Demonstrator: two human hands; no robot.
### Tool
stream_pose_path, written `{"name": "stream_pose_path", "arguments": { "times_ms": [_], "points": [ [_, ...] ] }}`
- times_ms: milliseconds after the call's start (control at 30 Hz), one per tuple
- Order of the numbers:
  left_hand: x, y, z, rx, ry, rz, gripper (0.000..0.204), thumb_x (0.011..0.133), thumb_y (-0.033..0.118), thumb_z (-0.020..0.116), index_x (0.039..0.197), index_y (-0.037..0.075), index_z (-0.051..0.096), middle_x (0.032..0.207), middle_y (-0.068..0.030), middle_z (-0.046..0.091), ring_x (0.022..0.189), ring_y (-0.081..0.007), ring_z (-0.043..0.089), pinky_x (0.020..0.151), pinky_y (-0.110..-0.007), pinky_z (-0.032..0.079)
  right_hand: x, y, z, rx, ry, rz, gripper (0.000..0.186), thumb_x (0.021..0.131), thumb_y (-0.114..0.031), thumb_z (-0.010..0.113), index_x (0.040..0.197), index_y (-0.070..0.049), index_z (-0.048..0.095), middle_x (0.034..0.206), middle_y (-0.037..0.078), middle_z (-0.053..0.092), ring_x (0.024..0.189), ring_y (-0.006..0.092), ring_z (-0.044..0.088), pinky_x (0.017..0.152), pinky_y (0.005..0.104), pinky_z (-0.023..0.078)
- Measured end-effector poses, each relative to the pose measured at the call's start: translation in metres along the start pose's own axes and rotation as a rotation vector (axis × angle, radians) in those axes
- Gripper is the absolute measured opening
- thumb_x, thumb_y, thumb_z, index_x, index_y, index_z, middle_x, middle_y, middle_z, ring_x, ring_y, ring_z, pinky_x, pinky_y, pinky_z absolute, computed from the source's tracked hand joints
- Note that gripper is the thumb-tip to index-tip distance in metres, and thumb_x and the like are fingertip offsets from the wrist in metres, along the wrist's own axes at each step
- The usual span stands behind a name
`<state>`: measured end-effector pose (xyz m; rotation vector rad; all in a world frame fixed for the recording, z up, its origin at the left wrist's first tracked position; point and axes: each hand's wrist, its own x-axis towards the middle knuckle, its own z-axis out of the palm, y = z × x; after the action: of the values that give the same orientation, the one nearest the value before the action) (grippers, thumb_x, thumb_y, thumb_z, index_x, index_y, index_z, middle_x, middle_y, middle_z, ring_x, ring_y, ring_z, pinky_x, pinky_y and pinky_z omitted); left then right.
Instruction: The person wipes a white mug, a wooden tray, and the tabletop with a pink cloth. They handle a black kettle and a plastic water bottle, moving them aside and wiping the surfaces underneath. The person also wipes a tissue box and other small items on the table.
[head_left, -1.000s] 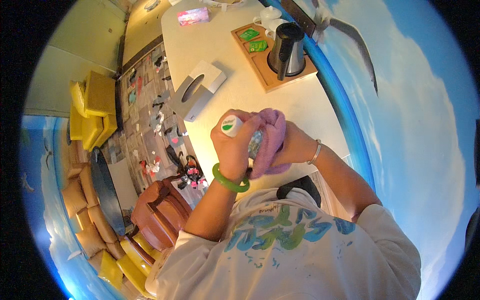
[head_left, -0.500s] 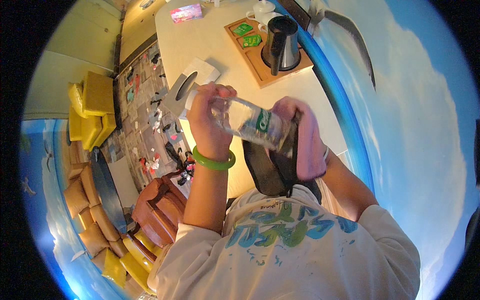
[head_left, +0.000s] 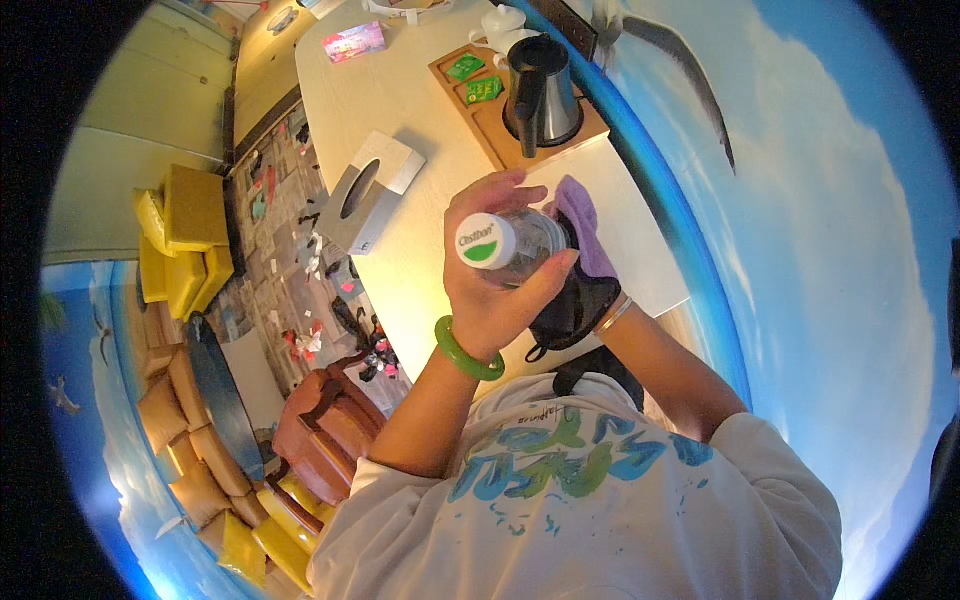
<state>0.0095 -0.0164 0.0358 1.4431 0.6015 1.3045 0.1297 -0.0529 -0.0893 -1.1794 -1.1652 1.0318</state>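
Note:
My left hand (head_left: 478, 305), with a green bangle on its wrist, is wrapped round a clear plastic bottle (head_left: 530, 235). The bottle's round white cap (head_left: 485, 241) faces up toward me. Its lower end reaches to the opening of a black pouch (head_left: 575, 310); how far in it sits is hidden. My right hand (head_left: 612, 312) comes from the right and holds the pouch from its far side, its fingers mostly covered. A purple cloth (head_left: 590, 235) hangs along the pouch, by the right hand.
A grey tissue box (head_left: 368, 195) stands on the pale table (head_left: 400, 90). Beyond lies a wooden tray (head_left: 490, 140) with a kettle (head_left: 543, 95), green packets (head_left: 484, 90) and a white teapot (head_left: 503, 22). A brown chair (head_left: 325, 430) stands at left; a blue painted wall curves along the right.
The bottle has turned from lying sideways to pointing its cap at me. My left hand has moved right and down, toward the pouch. The purple cloth has shifted up and left.

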Motion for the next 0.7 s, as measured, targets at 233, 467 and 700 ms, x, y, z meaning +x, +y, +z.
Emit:
{"name": "stream_pose_path", "arguments": {
  "times_ms": [233,467,700],
  "points": [
    [-0.014,-0.045,-0.022,0.356,-0.064,-0.091,0.039,0.080,0.003,0.075,0.113,0.001,0.054,0.107,-0.0101,0.064,0.099,-0.0181,0.062,0.088,-0.034,0.051,-0.042,0.084,-0.013,1.059,0.167,0.914,0.040,0.102,-0.029,0.042,0.134,-0.007,0.051,0.127,0.010,0.060,0.116,0.0221,0.057,0.103,0.0366,0.045],
    [0.035,-0.089,-0.050,0.366,0.352,-0.266,0.032,0.081,0.013,0.080,0.100,0.002,0.057,0.089,-0.0041,0.064,0.081,-0.0143,0.063,0.073,-0.028,0.051,-0.056,0.053,-0.027,0.075,0.145,0.301,0.038,0.093,-0.031,0.064,0.116,-0.001,0.062,0.102,0.011,0.069,0.091,0.0216,0.066,0.083,0.0344,0.053],
    [0.057,-0.064,-0.036,-0.050,0.196,-0.581,0.012,0.088,0.015,0.071,0.091,0.005,0.065,0.088,-0.0052,0.066,0.084,-0.0149,0.065,0.071,-0.027,0.052,-0.002,-0.039,-0.037,-0.497,0.005,-0.006,0.077,0.065,-0.034,0.087,0.126,-0.003,0.052,0.123,0.020,0.060,0.109,0.0356,0.061,0.096,0.0428,0.049]
  ]
}}
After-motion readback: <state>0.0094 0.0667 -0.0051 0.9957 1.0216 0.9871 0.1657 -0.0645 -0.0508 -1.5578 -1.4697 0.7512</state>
